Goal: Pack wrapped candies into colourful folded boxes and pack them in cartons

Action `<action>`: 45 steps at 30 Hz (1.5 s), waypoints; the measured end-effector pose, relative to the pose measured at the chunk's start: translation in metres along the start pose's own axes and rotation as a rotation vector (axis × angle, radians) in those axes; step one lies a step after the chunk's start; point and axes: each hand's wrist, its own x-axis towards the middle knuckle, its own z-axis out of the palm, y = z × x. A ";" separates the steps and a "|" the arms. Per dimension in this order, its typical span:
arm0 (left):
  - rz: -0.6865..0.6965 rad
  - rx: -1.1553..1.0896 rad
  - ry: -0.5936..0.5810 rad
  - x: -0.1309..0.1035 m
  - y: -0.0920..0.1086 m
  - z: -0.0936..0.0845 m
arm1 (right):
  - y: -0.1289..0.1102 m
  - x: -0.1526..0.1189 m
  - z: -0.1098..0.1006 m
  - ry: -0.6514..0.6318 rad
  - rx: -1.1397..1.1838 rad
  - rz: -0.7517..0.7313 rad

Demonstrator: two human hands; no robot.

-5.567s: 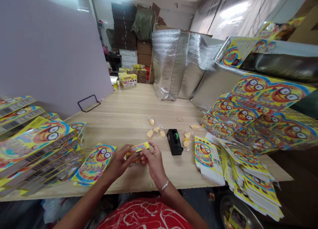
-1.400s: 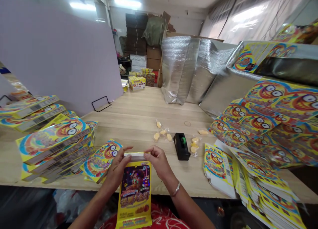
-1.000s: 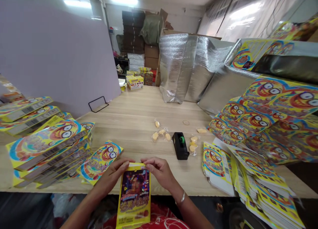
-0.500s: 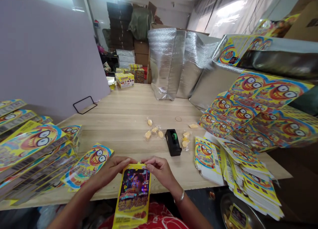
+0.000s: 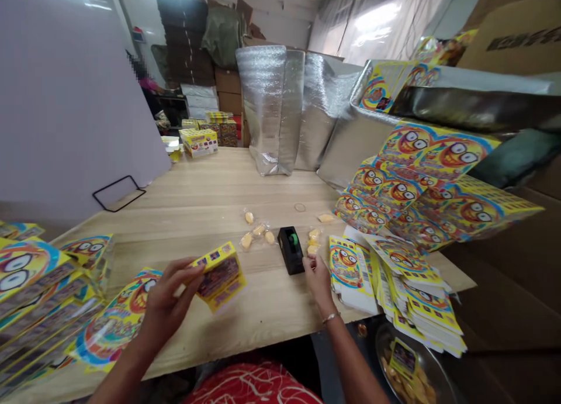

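Observation:
My left hand (image 5: pixel 169 296) is closed round the end of a small yellow printed box (image 5: pixel 221 278), tilted above the table with a narrow side facing up. My right hand (image 5: pixel 319 284) is beside the front right corner of the black tape dispenser (image 5: pixel 291 252), which has a green core. Its thumb and fingertips are pinched together; whatever is between them is too small to make out. Individually wrapped yellow biscuits (image 5: pixel 314 234) lie just beyond those fingertips. Several more wrapped biscuits (image 5: pixel 259 230) are left of the dispenser.
Flat printed cartons (image 5: pixel 416 287) are piled at right, beside stacked printed display boxes (image 5: pixel 394 187). Filled yellow packs (image 5: pixel 35 287) are stacked at left. Silver foil bags (image 5: pixel 267 111) stand at the back. A metal bowl (image 5: pixel 438 375) of biscuits sits below the table edge.
My right hand has left the box and moved right to the dispenser. My left hand has lifted and tilted the box, shifting it up and left. The view has turned rightward.

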 end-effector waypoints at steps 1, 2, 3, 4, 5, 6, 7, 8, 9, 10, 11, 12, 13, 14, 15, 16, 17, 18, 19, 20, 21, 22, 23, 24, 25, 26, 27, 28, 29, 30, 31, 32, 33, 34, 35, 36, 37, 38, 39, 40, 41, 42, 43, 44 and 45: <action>0.040 0.037 -0.093 0.001 -0.003 0.002 | 0.005 0.007 0.000 -0.022 0.022 0.026; 0.060 0.060 -0.180 0.001 -0.007 0.005 | 0.009 0.013 0.002 -0.046 0.048 0.039; 0.065 0.072 -0.247 0.001 -0.010 0.008 | 0.011 0.017 0.004 -0.066 0.077 0.047; 0.063 0.078 -0.285 0.002 -0.013 0.011 | 0.013 0.019 0.008 -0.081 0.114 0.060; 0.062 0.078 -0.295 0.002 -0.016 0.013 | 0.015 0.019 0.011 -0.089 0.155 0.075; 0.062 0.077 -0.289 0.002 -0.018 0.015 | 0.017 0.016 0.014 -0.088 0.197 0.091; 0.066 0.073 -0.280 0.003 -0.019 0.015 | 0.019 0.012 0.017 -0.080 0.239 0.105; 0.071 0.069 -0.271 0.004 -0.020 0.016 | 0.022 0.007 0.019 -0.068 0.277 0.116; 0.075 0.067 -0.268 0.004 -0.021 0.016 | 0.025 0.001 0.020 -0.056 0.310 0.123; 0.074 0.065 -0.265 0.004 -0.021 0.015 | 0.028 -0.005 0.020 -0.048 0.336 0.128; 0.070 0.066 -0.266 0.004 -0.021 0.015 | 0.032 -0.011 0.019 -0.044 0.357 0.132; 0.066 0.065 -0.267 0.004 -0.021 0.015 | 0.035 -0.016 0.018 -0.044 0.373 0.137; 0.067 0.064 -0.267 0.004 -0.021 0.015 | 0.037 -0.020 0.016 -0.044 0.385 0.144; 0.075 0.062 -0.262 0.004 -0.021 0.015 | 0.039 -0.022 0.014 -0.042 0.395 0.153; 0.088 0.061 -0.254 0.004 -0.020 0.015 | 0.040 -0.023 0.012 -0.040 0.406 0.163; 0.103 0.061 -0.247 0.004 -0.020 0.015 | 0.039 -0.024 0.011 -0.040 0.420 0.174; 0.116 0.063 -0.240 0.004 -0.019 0.015 | 0.037 -0.026 0.010 -0.043 0.437 0.187; 0.123 0.070 -0.234 0.004 -0.018 0.016 | 0.034 -0.028 0.010 -0.055 0.459 0.200; 0.122 0.078 -0.238 0.004 -0.017 0.016 | 0.028 -0.031 0.011 -0.082 0.485 0.212; 0.113 0.085 -0.245 0.003 -0.016 0.016 | 0.020 -0.036 0.013 -0.121 0.514 0.222; 0.103 0.087 -0.257 0.003 -0.015 0.017 | 0.010 -0.042 0.017 -0.166 0.543 0.227; 0.097 0.085 -0.269 0.002 -0.014 0.017 | -0.002 -0.049 0.022 -0.210 0.568 0.227; 0.093 0.082 -0.276 0.002 -0.013 0.017 | -0.016 -0.057 0.028 -0.267 0.599 0.228; 0.094 0.081 -0.279 0.001 -0.012 0.017 | -0.032 -0.066 0.035 -0.337 0.645 0.235; 0.100 0.085 -0.277 0.001 -0.012 0.017 | -0.049 -0.074 0.043 -0.408 0.707 0.249; 0.110 0.094 -0.272 0.000 -0.011 0.017 | -0.065 -0.081 0.052 -0.493 0.789 0.281; 0.121 0.109 -0.269 0.000 -0.010 0.017 | -0.081 -0.087 0.061 -0.554 0.874 0.324; 0.134 0.124 -0.268 -0.001 -0.010 0.017 | -0.095 -0.091 0.070 -0.591 0.940 0.377; 0.146 0.139 -0.270 -0.001 -0.009 0.016 | -0.107 -0.093 0.079 -0.599 0.977 0.434; 0.160 0.151 -0.270 -0.002 -0.009 0.016 | -0.115 -0.094 0.087 -0.584 0.971 0.488; 0.177 0.159 -0.268 -0.002 -0.009 0.016 | -0.120 -0.093 0.093 -0.569 0.929 0.530; 0.192 0.167 -0.267 -0.003 -0.008 0.016 | -0.122 -0.090 0.097 -0.570 0.857 0.551; 0.203 0.175 -0.270 -0.004 -0.009 0.016 | -0.122 -0.087 0.100 -0.596 0.767 0.539; 0.209 0.177 -0.275 -0.004 -0.009 0.016 | -0.119 -0.083 0.101 -0.651 0.668 0.494; 0.208 0.170 -0.282 -0.004 -0.009 0.016 | -0.114 -0.080 0.101 -0.709 0.570 0.412; 0.197 0.155 -0.294 -0.003 -0.010 0.016 | -0.109 -0.076 0.100 -0.748 0.469 0.293; 0.173 0.132 -0.307 -0.002 -0.012 0.016 | -0.103 -0.074 0.099 -0.747 0.361 0.146; 0.144 0.103 -0.313 -0.001 -0.014 0.017 | -0.096 -0.072 0.098 -0.707 0.240 -0.014; 0.107 0.076 -0.297 0.000 -0.017 0.017 | -0.090 -0.070 0.097 -0.639 0.101 -0.182; 0.061 0.061 -0.254 0.000 -0.020 0.017 | -0.083 -0.070 0.098 -0.568 -0.044 -0.338; 0.010 0.060 -0.185 0.000 -0.024 0.017 | -0.076 -0.069 0.098 -0.518 -0.175 -0.465; -0.042 0.073 -0.095 -0.001 -0.028 0.018 | -0.069 -0.068 0.099 -0.498 -0.278 -0.553; -0.090 0.099 0.008 -0.003 -0.032 0.018 | -0.063 -0.066 0.100 -0.495 -0.343 -0.601; -0.136 0.130 0.100 -0.007 -0.036 0.018 | -0.057 -0.062 0.102 -0.496 -0.377 -0.617; -0.175 0.169 0.168 -0.012 -0.039 0.019 | -0.052 -0.056 0.104 -0.488 -0.391 -0.608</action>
